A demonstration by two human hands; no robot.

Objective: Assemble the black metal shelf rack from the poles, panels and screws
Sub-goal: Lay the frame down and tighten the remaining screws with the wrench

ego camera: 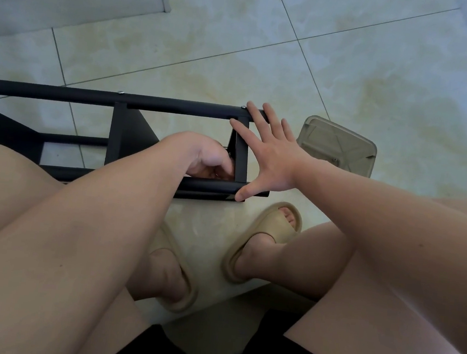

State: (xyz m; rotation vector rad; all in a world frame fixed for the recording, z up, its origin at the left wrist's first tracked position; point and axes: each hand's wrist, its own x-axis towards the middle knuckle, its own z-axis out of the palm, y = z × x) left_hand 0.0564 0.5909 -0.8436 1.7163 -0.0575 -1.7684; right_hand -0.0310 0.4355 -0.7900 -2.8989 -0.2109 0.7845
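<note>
Rack (pixel 122 134) lay on its side on the floor, partly built; 2 screws (pixel 243 107) sat in far pole (pixel 176 105). Right hand (pixel 274 158) braced the end, fingers spread. Left hand (pixel 205 157) curled inside by end panel (pixel 241 160); couldn't tell what it pinched. Prob. more fastening left.

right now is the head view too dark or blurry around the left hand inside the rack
Head view: dim, flat bluish light, no strong glare; left hand curls in shadow inside the black rack, its grip unreadable; right hand sharp; wide-angle stretches the forearms.
</note>
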